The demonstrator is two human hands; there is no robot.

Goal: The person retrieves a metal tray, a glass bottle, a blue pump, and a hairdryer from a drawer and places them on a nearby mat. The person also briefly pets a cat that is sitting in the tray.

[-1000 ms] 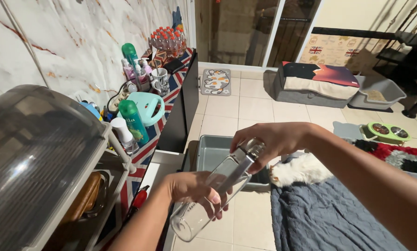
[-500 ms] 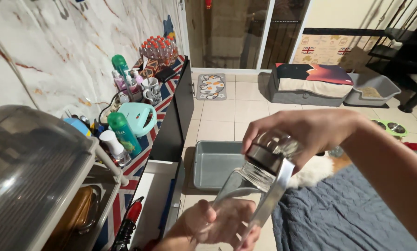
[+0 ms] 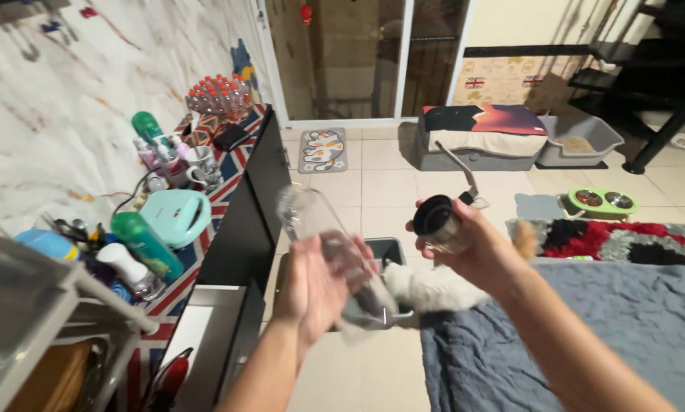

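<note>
1. On the far left is a long counter (image 3: 235, 191) by the wall. It has a striped cloth on it.
2. A green bottle (image 3: 145, 246) lies tipped on the counter, just beside a small mint-green box (image 3: 176, 217) with a handle.
3. Farther back on the counter stand mugs (image 3: 197, 166) and a bunch of small bottles with red caps (image 3: 219, 94).
4. The left hand (image 3: 312, 290) is in the middle, over the floor. Its fingers (image 3: 341, 263) are clamped on a clear bottle (image 3: 319, 229). The bottle is tilted, with its closed end up and away from the person.
5. Behind the bottle a fluffy white pet (image 3: 430, 288) lies by a grey tray (image 3: 388, 248) on the floor.
6. The right hand (image 3: 476, 248) is beside the left one, a little apart. Its fingers (image 3: 434, 244) are wrapped tight on a round black lid (image 3: 432, 217). A loop strap (image 3: 458, 169) sticks up from the lid.
7. A grey blanket (image 3: 586, 320) lies under the right arm.
8. A green pet dish (image 3: 602, 202) sits on the floor at the right.
</note>
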